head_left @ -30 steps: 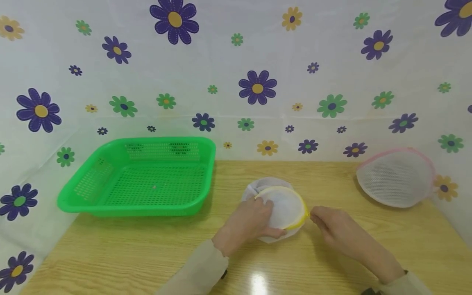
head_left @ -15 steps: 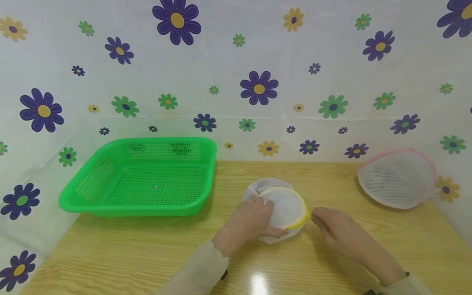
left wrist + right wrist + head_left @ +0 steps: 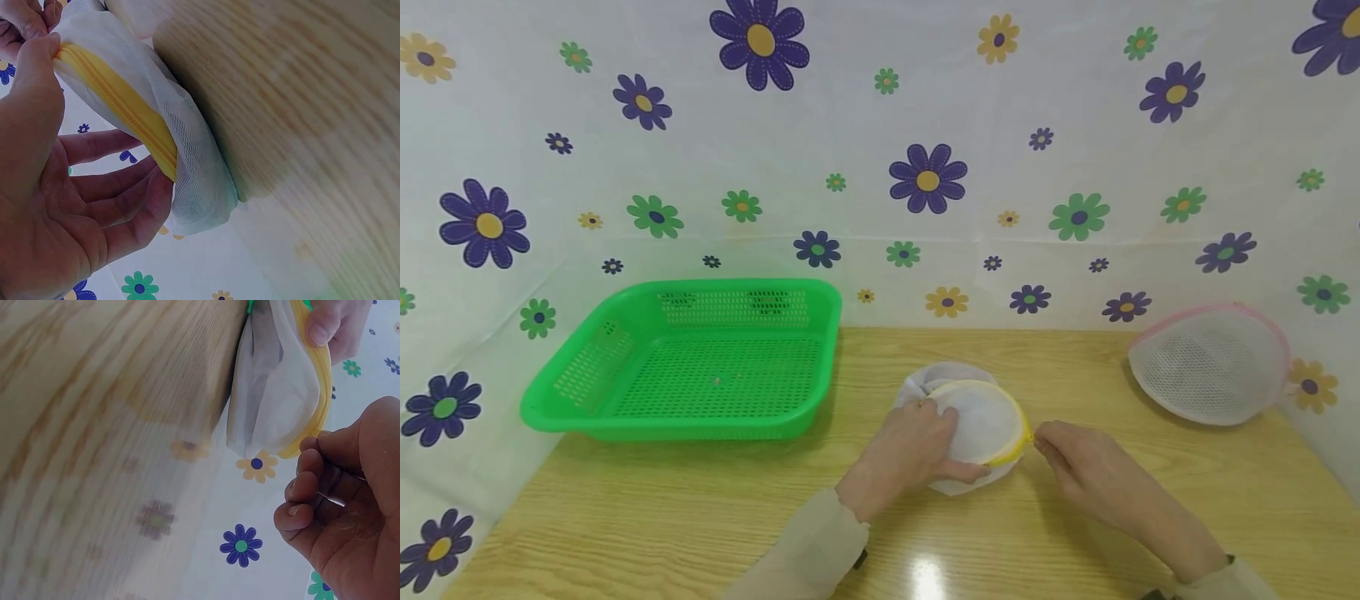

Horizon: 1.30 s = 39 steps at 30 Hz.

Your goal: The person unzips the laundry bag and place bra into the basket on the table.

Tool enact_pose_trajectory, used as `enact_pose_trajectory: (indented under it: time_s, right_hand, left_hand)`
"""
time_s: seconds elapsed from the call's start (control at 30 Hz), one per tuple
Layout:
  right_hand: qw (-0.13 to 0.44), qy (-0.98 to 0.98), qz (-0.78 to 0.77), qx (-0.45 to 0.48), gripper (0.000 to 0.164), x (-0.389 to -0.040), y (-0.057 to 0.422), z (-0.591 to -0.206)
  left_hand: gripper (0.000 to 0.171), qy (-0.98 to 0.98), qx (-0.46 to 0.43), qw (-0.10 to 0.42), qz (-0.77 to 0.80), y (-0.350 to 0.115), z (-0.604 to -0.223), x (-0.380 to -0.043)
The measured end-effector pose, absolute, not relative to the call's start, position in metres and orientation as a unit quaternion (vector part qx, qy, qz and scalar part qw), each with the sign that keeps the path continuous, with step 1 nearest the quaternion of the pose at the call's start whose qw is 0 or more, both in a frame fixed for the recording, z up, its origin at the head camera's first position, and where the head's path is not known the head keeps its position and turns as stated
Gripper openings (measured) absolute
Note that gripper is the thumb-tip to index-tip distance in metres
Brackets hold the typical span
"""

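Note:
A white mesh laundry bag [image 3: 977, 421] with a yellow zipper [image 3: 119, 100] round its edge sits on the table in the middle of the head view. My left hand [image 3: 910, 450] grips it from the left; in the left wrist view the thumb and curled fingers meet the zippered edge at separate spots. At the bag's right end, my right hand [image 3: 1101, 475] pinches the yellow tip of the zipper between thumb and forefinger. The right wrist view shows that hand's other fingers [image 3: 294, 515] curled in. Whether a zipper pull lies under those fingertips is hidden.
To the left stands a green perforated plastic basket [image 3: 700, 427] with a few tiny specks on its bottom. A second white mesh bag with pink edging [image 3: 1213, 367] leans at the back right. Behind the wooden table [image 3: 700, 517] hangs a flowered sheet [image 3: 850, 125].
The whole head view has shifted very slightly. Both hands keep their hold on the bag and its zipper end, with no clear movement between them.

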State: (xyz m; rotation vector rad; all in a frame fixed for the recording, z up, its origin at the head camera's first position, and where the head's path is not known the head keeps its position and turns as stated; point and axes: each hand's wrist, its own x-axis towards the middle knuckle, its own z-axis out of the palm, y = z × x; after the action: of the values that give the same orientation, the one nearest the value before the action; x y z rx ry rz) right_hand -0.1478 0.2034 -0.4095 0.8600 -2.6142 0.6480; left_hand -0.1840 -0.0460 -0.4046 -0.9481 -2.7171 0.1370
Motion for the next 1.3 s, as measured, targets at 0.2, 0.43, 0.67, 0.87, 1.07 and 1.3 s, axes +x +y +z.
enact_pose_trajectory:
  time_s: [0.2,0.43,0.67,0.87,1.07,1.3]
  right_hand:
    - [0.162,-0.911,0.227,0.303,0.021,-0.1475,0.2038,-0.4100]
    - [0.165,-0.910,0.227,0.304,0.023,-0.1471,0.2035,-0.4116]
    - [0.173,-0.905,0.231,0.313,0.024,-0.1466,0.2041,-0.4142]
    - [0.184,-0.901,0.231,0.319,0.024,-0.1461,0.2039,-0.4155]
    - [0.190,-0.901,0.223,0.319,0.023,-0.1458,0.2040,-0.4149]
    - [0.186,-0.903,0.220,0.318,0.024,-0.1461,0.2039,-0.4148]
  left_hand:
    - [0.066,-0.940,-0.320,0.114,0.036,-0.0447,-0.4039,-0.1844]
    - [0.065,-0.943,-0.315,0.106,0.024,-0.0438,-0.4032,-0.1840]
    - [0.067,-0.945,-0.307,0.105,0.038,-0.0423,-0.4034,-0.1833]
    - [0.067,-0.945,-0.304,0.113,0.039,-0.0420,-0.4041,-0.1829]
    - [0.066,-0.942,-0.306,0.131,0.035,-0.0426,-0.4055,-0.1822]
    - [0.066,-0.945,-0.299,0.126,0.033,-0.0417,-0.4047,-0.1823]
